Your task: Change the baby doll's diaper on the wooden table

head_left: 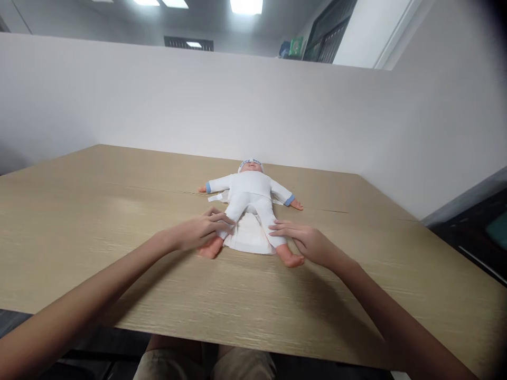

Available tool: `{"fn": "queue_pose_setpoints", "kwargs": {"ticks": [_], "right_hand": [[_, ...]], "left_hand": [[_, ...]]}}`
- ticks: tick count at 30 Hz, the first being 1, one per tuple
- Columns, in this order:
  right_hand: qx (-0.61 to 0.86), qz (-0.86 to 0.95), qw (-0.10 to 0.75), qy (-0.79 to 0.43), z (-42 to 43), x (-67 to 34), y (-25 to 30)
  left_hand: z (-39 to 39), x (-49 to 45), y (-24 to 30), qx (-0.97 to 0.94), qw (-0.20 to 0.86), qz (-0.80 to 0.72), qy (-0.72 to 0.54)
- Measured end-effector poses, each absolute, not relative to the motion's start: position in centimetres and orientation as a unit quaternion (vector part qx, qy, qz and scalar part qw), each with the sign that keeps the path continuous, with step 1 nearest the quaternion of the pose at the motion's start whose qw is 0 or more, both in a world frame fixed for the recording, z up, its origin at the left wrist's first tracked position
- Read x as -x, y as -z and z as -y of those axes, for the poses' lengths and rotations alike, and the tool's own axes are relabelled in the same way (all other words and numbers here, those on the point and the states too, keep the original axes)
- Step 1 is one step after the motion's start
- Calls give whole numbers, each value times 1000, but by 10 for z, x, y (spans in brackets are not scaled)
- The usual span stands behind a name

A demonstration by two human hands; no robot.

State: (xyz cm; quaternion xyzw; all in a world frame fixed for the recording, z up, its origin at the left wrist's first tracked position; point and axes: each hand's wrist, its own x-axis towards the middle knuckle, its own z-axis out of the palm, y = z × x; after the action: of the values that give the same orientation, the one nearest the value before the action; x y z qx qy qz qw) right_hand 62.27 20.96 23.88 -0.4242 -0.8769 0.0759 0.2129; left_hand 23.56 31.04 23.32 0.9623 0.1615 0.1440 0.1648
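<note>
A baby doll in white clothes with blue cuffs lies on its back on the table, its head away from me and its arms spread. Under its hips and between its legs is an opened white diaper, one tab sticking out at the left. My left hand rests on the doll's left-side lower leg, fingers stretched out and slightly bent. On the other lower leg lies my right hand, its fingers extended across the trouser leg. Neither hand is closed around anything.
The wooden table has a thin seam running across it behind the doll. A white partition wall rises at its far edge. To the right stands a dark object beside the table. My knees show below the near edge.
</note>
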Motion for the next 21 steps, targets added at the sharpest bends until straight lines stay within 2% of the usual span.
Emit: {"fn": "queue_pose_setpoints", "kwargs": {"ticks": [7, 11, 15, 21], "right_hand": [[494, 855, 148, 51, -188, -571, -232], [513, 837, 159, 105, -190, -560, -217], [534, 817, 201, 83, -204, -565, -222], [544, 762, 351, -11, -244, -569, -247]], "left_hand": [[-284, -269, -225, -950, 47, -274, -141], [-286, -273, -221, -948, 6, -277, -156], [-295, -275, -228, -932, 70, -292, -203], [-332, -290, -252, -887, 164, -314, -297]]}}
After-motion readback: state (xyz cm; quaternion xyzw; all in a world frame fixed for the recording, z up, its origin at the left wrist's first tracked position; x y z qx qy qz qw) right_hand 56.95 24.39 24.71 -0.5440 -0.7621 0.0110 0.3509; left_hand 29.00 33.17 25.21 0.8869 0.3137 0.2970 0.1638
